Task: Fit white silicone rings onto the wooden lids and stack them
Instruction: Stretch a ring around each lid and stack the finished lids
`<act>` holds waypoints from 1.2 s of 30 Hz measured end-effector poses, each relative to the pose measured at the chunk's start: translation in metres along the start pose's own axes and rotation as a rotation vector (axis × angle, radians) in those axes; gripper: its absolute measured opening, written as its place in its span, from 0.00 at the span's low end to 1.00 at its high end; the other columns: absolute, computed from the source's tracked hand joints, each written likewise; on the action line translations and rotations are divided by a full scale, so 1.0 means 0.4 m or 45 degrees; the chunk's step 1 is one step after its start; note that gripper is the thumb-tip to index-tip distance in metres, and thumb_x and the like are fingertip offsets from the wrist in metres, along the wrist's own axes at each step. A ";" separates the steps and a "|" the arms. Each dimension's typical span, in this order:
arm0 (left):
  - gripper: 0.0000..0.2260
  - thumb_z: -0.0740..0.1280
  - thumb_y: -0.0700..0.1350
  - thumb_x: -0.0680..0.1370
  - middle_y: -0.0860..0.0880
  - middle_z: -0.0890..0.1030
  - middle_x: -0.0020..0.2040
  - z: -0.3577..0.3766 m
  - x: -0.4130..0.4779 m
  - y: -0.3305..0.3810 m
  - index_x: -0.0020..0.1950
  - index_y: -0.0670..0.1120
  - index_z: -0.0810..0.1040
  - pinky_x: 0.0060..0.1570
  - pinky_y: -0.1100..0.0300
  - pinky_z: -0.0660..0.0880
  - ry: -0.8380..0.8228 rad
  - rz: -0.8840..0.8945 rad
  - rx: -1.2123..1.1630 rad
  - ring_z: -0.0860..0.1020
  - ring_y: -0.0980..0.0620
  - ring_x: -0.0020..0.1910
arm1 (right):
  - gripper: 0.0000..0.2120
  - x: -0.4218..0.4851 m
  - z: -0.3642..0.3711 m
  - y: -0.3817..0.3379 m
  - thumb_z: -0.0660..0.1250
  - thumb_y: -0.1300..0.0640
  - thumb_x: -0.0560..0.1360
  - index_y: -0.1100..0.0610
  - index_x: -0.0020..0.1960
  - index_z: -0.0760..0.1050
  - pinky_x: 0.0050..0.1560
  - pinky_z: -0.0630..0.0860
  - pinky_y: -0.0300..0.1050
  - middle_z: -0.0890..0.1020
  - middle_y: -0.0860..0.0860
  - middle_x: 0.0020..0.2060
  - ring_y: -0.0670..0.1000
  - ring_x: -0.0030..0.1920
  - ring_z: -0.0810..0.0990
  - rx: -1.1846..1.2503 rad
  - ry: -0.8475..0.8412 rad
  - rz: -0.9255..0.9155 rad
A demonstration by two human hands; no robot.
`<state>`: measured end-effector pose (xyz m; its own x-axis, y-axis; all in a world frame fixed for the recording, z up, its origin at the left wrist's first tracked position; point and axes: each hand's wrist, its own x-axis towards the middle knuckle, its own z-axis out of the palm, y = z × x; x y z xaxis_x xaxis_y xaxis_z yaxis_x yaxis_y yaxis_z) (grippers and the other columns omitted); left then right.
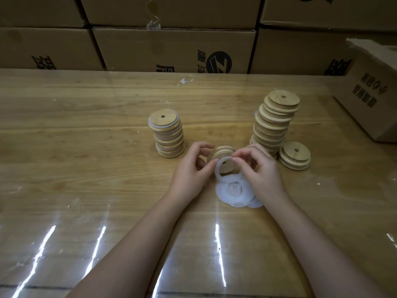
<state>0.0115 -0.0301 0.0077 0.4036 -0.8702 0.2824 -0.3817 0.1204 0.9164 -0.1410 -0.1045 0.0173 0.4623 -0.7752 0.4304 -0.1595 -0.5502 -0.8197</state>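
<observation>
Hands: 2, left hand (189,168) and right hand (261,168). Lids: 1 held lid (221,151) betw. them. Tall stacks: 2. Left stack (168,136) has approx. 8 lids w/ rings; right stack (274,125) has a dozen or more, exact no. unclear. Short stack (295,155): 1, near right, 1 or 2 lids, can't tell. Rings: 1 held ring (223,171) plus 1 pile (234,194), several overlapping, can't count. Boxes (171,50): 6 along far side, plus 1 right box (373,93). Table (86,147): 1.

Matt, smooth pale-wood lids (283,100); milky white rings (234,195), probably soft silicone; glossy, film-covered wood-grain table (86,147); matt cardboard boxes (171,50).
</observation>
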 end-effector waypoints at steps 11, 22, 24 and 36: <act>0.09 0.67 0.45 0.74 0.57 0.79 0.47 0.004 -0.005 0.011 0.48 0.59 0.79 0.38 0.52 0.75 -0.051 0.165 0.039 0.75 0.46 0.32 | 0.01 0.002 0.004 0.020 0.66 0.61 0.73 0.57 0.44 0.76 0.57 0.69 0.40 0.75 0.51 0.48 0.49 0.53 0.75 -0.033 0.070 -0.065; 0.03 0.68 0.46 0.74 0.55 0.78 0.42 0.014 -0.008 -0.002 0.45 0.49 0.79 0.34 0.68 0.70 0.115 0.262 0.279 0.74 0.59 0.33 | 0.01 -0.001 0.009 0.021 0.68 0.62 0.73 0.58 0.44 0.76 0.54 0.70 0.36 0.77 0.49 0.44 0.48 0.50 0.76 -0.091 0.083 -0.134; 0.02 0.68 0.47 0.74 0.55 0.79 0.42 0.014 -0.009 -0.004 0.45 0.49 0.79 0.34 0.68 0.70 0.131 0.287 0.302 0.75 0.59 0.34 | 0.04 -0.001 0.009 0.020 0.68 0.60 0.73 0.60 0.44 0.77 0.56 0.70 0.42 0.77 0.51 0.46 0.51 0.51 0.76 -0.185 0.136 -0.186; 0.03 0.67 0.45 0.76 0.55 0.79 0.47 0.013 -0.010 -0.002 0.46 0.47 0.79 0.35 0.71 0.69 0.160 0.366 0.336 0.75 0.63 0.38 | 0.02 0.001 0.008 0.021 0.68 0.63 0.74 0.62 0.43 0.77 0.45 0.75 0.42 0.77 0.52 0.44 0.54 0.48 0.77 -0.163 0.144 -0.251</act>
<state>0.0060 -0.0292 0.0043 0.3416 -0.7522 0.5635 -0.6873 0.2091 0.6957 -0.1393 -0.1083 0.0092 0.3961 -0.6751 0.6223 -0.1886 -0.7232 -0.6644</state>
